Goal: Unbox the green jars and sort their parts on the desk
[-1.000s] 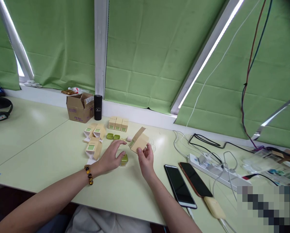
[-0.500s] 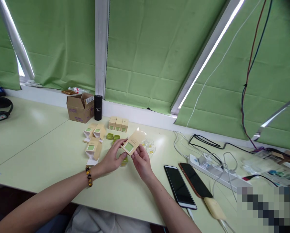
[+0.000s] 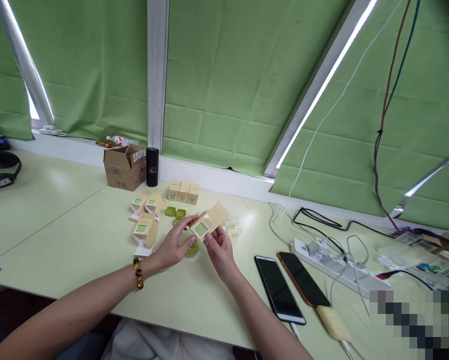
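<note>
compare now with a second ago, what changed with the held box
The open tan cardboard box with a green square panel has shifted slightly left and turned, panel showing more fully; the right grip still holds it. The left grip, apart before, has reached its left edge. The three tan cardboard boxes in a row stayed put.

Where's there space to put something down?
Bare table lies left of the open little boxes and between the forearms. It's crowded around the green cases, and near the phones and power strip.
</note>
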`<state>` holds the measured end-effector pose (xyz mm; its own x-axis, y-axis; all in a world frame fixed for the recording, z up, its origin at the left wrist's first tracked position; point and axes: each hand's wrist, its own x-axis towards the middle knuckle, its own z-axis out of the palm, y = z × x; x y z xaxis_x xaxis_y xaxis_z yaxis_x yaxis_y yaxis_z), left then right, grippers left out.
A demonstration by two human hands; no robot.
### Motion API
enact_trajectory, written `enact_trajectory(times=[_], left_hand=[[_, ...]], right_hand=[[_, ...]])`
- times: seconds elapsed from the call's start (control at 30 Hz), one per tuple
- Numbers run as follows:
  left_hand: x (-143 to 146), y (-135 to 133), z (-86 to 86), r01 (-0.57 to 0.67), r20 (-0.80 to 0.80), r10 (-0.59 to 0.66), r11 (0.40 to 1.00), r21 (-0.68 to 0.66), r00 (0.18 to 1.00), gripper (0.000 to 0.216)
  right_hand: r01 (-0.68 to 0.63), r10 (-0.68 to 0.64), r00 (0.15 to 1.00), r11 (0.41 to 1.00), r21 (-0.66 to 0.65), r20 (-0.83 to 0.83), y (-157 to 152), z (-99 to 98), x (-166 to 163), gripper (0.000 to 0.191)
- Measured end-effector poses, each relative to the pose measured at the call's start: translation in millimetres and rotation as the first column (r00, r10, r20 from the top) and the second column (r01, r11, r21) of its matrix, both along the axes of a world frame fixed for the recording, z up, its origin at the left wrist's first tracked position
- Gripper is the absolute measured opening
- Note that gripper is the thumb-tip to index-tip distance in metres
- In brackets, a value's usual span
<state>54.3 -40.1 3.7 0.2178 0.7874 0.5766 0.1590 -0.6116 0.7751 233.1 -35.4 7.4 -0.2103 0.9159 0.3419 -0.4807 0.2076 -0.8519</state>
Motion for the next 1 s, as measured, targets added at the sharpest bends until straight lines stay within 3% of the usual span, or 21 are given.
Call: enact_trajectory(times=[0.43,0.83,1.0], left_hand=[[0.8,0.7,0.5,0.018,0.061,-0.016,0.999,-0.027,0.998,0.048],[4.0,-2.9,6.1,0.001,0.095,0.008,0.995,-0.097,0.995,0.045],[0.2,-7.9,13.0,-0.003,0.008,0.003,1.0,-0.003,1.0,0.05]], right_hand=[[0.064,-0.07,0.992,0.996,0.061,0.104,5.2,-0.4,0.9,0.05],[0.076,-0.078,0.993,0.997,0.02,0.086,6.9,-3.8,1.7,0.05],[0.065,-0.063,0.997,0.997,-0.038,0.049,6.1,-1.2,2.1,0.049]])
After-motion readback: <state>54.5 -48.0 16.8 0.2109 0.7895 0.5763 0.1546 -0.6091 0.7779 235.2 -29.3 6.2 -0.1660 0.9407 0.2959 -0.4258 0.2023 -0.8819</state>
